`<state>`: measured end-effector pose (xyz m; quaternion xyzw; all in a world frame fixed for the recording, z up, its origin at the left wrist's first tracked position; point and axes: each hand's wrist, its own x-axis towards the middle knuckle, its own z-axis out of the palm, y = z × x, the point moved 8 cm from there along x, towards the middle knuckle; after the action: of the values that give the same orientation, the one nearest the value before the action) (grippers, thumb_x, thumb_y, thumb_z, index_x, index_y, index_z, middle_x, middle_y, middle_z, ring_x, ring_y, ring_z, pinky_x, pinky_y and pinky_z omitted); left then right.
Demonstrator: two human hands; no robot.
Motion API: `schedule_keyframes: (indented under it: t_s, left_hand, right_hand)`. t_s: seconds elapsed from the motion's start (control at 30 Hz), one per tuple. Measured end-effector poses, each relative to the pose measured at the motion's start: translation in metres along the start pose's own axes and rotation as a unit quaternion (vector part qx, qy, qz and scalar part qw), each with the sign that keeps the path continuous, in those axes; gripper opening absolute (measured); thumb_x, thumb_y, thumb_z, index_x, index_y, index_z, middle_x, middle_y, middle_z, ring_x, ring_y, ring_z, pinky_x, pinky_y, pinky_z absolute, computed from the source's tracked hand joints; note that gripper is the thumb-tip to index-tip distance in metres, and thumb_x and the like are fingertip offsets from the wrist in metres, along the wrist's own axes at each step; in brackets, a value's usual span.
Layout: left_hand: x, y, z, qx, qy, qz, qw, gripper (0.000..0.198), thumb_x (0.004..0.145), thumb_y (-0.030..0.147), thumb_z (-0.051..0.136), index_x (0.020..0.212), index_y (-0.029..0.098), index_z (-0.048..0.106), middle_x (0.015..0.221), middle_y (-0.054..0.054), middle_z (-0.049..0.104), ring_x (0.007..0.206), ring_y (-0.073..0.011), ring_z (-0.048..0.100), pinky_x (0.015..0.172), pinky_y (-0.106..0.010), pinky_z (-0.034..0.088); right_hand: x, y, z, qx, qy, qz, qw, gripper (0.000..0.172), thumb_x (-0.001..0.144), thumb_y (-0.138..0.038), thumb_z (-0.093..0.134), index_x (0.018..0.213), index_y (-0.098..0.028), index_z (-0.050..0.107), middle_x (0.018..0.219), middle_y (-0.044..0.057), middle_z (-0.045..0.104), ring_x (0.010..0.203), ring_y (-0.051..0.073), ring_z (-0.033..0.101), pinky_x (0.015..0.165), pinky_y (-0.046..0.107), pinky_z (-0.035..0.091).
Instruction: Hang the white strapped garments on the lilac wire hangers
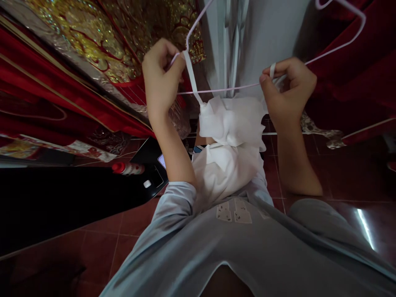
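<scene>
A thin pink wire hanger (216, 88) hangs in front of me, its bar running between my hands. My left hand (161, 78) is closed, pinching the hanger's left shoulder together with a white strap (192, 78). My right hand (286, 88) is closed on the other white strap, held against the hanger's right side. Both straps belong to a white garment (232, 140) that dangles bunched below the bar, down against my grey-blue top.
Red and gold embroidered fabric (93, 45) hangs at the left and dark red velvet (349, 78) at the right. A black table (62, 198) at the left carries a red-capped bottle (128, 168) and a phone (161, 161). The floor is of red tiles (340, 173).
</scene>
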<state>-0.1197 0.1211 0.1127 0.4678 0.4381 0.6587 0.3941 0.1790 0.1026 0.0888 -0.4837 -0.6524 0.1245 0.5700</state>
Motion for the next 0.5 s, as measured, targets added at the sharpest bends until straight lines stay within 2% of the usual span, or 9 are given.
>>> schedule_keyframes:
  t_s: [0.1, 0.17, 0.27, 0.37, 0.47, 0.5]
  left_hand:
    - [-0.015, -0.020, -0.014, -0.017, 0.052, 0.018, 0.998, 0.030, 0.103, 0.011, 0.063, 0.075, 0.019, 0.057, 0.062, 0.003, 0.052, 0.062, -0.0148, 0.057, 0.058, -0.025, 0.045]
    - [-0.027, -0.041, -0.021, -0.081, 0.094, 0.014, 0.992, 0.028, 0.108, 0.014, 0.052, 0.082, 0.022, 0.059, 0.067, 0.002, 0.058, 0.070, -0.0180, 0.061, 0.070, -0.031, 0.049]
    - [-0.042, -0.065, -0.011, -0.191, 0.092, 0.008, 0.977, 0.032, 0.112, 0.020, 0.035, 0.091, 0.026, 0.058, 0.087, 0.001, 0.068, 0.094, -0.0215, 0.063, 0.091, -0.039, 0.047]
    - [-0.050, -0.065, 0.003, -0.228, 0.102, 0.038, 0.968, 0.034, 0.113, 0.016, 0.026, 0.092, 0.023, 0.052, 0.095, 0.000, 0.070, 0.104, -0.0201, 0.063, 0.096, -0.038, 0.043]
    - [-0.056, -0.052, 0.013, -0.194, 0.102, 0.085, 0.972, 0.031, 0.113, 0.012, 0.022, 0.094, 0.024, 0.043, 0.089, -0.001, 0.070, 0.097, -0.0191, 0.067, 0.089, -0.034, 0.047]
    - [-0.056, -0.049, 0.017, -0.184, 0.093, 0.097, 0.974, 0.030, 0.113, 0.012, 0.022, 0.094, 0.025, 0.042, 0.088, -0.001, 0.070, 0.092, -0.0194, 0.069, 0.086, -0.033, 0.049]
  right_hand:
    - [-0.001, -0.001, -0.004, -0.009, 0.040, -0.040, 0.998, 0.008, 0.079, -0.016, 0.063, 0.086, -0.017, 0.064, 0.082, 0.001, 0.061, 0.069, 0.010, 0.050, 0.064, 0.024, 0.033]
    - [-0.002, 0.003, 0.001, -0.018, 0.037, -0.034, 0.999, 0.014, 0.077, -0.014, 0.064, 0.090, -0.019, 0.066, 0.083, 0.000, 0.062, 0.063, 0.009, 0.045, 0.062, 0.025, 0.032]
    - [-0.004, 0.005, 0.008, -0.024, 0.034, -0.021, 0.999, 0.024, 0.077, -0.013, 0.064, 0.098, -0.022, 0.067, 0.084, -0.001, 0.063, 0.058, 0.008, 0.038, 0.061, 0.026, 0.033]
    - [-0.005, 0.000, 0.010, 0.018, 0.037, -0.039, 0.998, 0.023, 0.084, -0.015, 0.056, 0.103, -0.022, 0.068, 0.083, 0.000, 0.065, 0.058, 0.008, 0.043, 0.064, 0.026, 0.038]
    - [-0.001, -0.006, 0.003, 0.116, 0.053, -0.088, 0.988, 0.030, 0.087, -0.013, 0.047, 0.104, -0.018, 0.071, 0.085, 0.003, 0.068, 0.064, 0.009, 0.056, 0.072, 0.028, 0.047]
    - [0.001, -0.006, -0.002, 0.148, 0.064, -0.103, 0.981, 0.032, 0.087, -0.012, 0.046, 0.103, -0.017, 0.073, 0.085, 0.004, 0.069, 0.063, 0.008, 0.057, 0.070, 0.027, 0.047]
